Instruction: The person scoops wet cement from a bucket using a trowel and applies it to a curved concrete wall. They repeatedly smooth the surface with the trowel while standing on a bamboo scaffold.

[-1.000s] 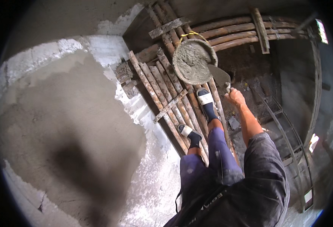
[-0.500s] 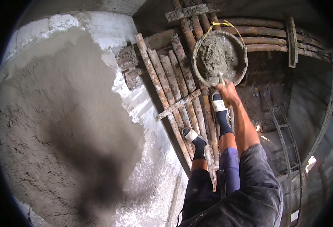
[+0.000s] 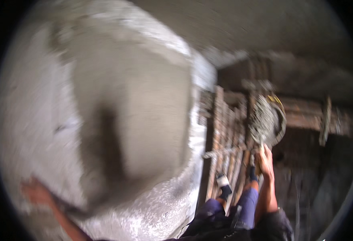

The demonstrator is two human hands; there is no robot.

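My right hand point(image 3: 266, 160) is closed round the handle of a trowel point(image 3: 261, 142). A large heap of wet grey mortar point(image 3: 263, 118) covers the trowel's blade. Behind and partly hidden by it is a round bucket point(image 3: 282, 122) with a yellow handle. At the lower left, my left hand point(image 3: 37, 192) reaches out in front of the wall; motion smears its fingers, and I cannot tell whether it touches the surface. Wet grey plaster point(image 3: 156, 108) coats much of that wall, beside a whitish rough part point(image 3: 32, 108).
Rusty pipes or poles point(image 3: 226, 120) form the walkway under my feet, with a crosspiece point(image 3: 224, 152) over them. More pipes point(image 3: 303, 112) run to the right, crossed by an upright board point(image 3: 325, 120). A dark recess point(image 3: 305, 160) lies right of my legs.
My view has swung left and up toward the wall. The trowel has come up from the bucket loaded with mortar. My left hand has come into view at the lower left.
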